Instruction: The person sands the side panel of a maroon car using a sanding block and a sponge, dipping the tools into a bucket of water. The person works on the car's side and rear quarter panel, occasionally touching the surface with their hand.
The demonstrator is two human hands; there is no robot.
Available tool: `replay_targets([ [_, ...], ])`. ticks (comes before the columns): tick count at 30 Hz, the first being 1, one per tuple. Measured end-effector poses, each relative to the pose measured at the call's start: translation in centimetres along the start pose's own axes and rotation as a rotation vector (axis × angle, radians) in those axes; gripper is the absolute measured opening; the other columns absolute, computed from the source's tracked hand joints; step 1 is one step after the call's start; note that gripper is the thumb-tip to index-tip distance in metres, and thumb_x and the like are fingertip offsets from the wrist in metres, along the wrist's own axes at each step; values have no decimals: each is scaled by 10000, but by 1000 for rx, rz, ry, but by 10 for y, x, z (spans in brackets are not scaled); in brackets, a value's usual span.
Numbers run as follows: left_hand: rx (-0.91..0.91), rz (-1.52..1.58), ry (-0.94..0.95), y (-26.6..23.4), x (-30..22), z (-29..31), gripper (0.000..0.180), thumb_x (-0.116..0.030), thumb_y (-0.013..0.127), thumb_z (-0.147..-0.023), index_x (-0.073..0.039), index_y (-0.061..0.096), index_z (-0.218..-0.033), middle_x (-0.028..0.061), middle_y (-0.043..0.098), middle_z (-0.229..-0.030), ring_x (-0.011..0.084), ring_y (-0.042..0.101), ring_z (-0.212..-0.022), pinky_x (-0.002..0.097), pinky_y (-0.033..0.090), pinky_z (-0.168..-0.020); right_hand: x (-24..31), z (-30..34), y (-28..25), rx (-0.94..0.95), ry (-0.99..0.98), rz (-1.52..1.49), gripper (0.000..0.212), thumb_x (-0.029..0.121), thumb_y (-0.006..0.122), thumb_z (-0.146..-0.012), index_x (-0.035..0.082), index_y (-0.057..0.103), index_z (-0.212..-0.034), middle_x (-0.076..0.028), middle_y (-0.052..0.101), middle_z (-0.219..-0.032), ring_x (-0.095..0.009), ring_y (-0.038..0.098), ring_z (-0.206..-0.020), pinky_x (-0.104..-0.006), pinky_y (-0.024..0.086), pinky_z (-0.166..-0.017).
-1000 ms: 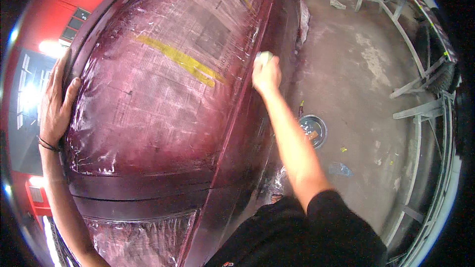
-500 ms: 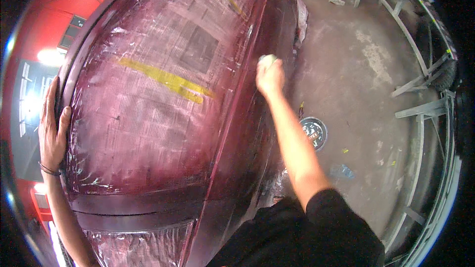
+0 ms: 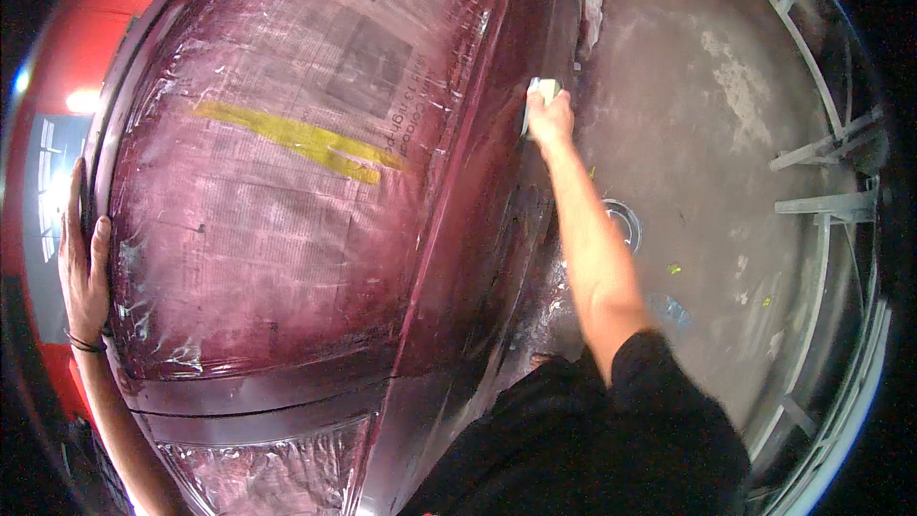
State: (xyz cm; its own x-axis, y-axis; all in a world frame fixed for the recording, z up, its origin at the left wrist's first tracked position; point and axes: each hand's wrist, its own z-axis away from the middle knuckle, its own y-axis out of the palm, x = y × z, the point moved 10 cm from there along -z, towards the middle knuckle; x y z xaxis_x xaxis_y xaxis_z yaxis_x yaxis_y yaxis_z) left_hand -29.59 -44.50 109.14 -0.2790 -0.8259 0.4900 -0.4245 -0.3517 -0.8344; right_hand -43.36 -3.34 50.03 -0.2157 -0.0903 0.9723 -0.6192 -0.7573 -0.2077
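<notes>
My right hand [image 3: 552, 122] is closed around a small pale block [image 3: 546, 87], perhaps a sanding pad, at the dark maroon side panel [image 3: 478, 239] of a car body. Much of the block is covered by the fingers. On the far left, my left hand [image 3: 86, 272] lies with fingers stretched along the dark roof edge and holds nothing. Between the hands, the window is masked with newspaper [image 3: 277, 201] dusted in maroon, under shiny plastic film. Yellow tape [image 3: 296, 139] crosses the paper at a slant.
Right of the car is a grey concrete floor [image 3: 707, 162] with stains and scraps. A round bucket [image 3: 630, 225] stands there, partly hidden by my right forearm. Grey metal stands [image 3: 826, 205] line the far right. A red surface [image 3: 91, 0] is at upper left.
My right hand has moved right and slightly away with the block, across the side panel. My left hand stays on the roof edge. The whole view has shifted somewhat.
</notes>
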Motion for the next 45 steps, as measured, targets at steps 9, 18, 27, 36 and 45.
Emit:
replay_targets([
  [9,41,-99,-21,-11,10,14,622,-324,481,-1094,-93,338,-1654,146,379,-1687,314,336,-1566,451,248,-1279,16,248,-21,124,-311,-209,447,267,697,-1001,-6,509,-1301,-263,689,-1102,-423,718,-1011,-491,575,-879],
  [18,1,-4,4,0,0,-2,623,-328,490,-1096,-83,345,-1649,135,380,-1688,301,327,-1570,442,225,-1288,-39,60,13,80,1,-167,490,402,658,-1014,-24,520,-1214,-275,725,-1049,-472,716,-994,-524,563,-866],
  [27,28,-45,6,-8,4,7,612,-327,492,-1098,-70,364,-1639,143,393,-1679,303,335,-1566,443,229,-1285,-4,170,-4,85,-139,-203,379,266,695,-988,-6,525,-1190,-252,695,-1041,-472,694,-984,-529,546,-858],
  [36,14,7,4,4,6,7,609,-328,494,-1096,-94,363,-1643,116,390,-1686,281,331,-1569,442,237,-1288,34,215,-14,138,-273,-58,466,305,707,-983,-23,499,-1241,-289,658,-1059,-495,681,-969,-559,553,-836],
  [45,-15,75,39,2,12,4,614,-360,517,-1099,-92,382,-1634,143,426,-1661,290,372,-1546,422,270,-1268,88,126,1,59,-381,5,450,337,665,-985,-35,512,-1186,-302,669,-1059,-512,678,-960,-586,536,-833],
])
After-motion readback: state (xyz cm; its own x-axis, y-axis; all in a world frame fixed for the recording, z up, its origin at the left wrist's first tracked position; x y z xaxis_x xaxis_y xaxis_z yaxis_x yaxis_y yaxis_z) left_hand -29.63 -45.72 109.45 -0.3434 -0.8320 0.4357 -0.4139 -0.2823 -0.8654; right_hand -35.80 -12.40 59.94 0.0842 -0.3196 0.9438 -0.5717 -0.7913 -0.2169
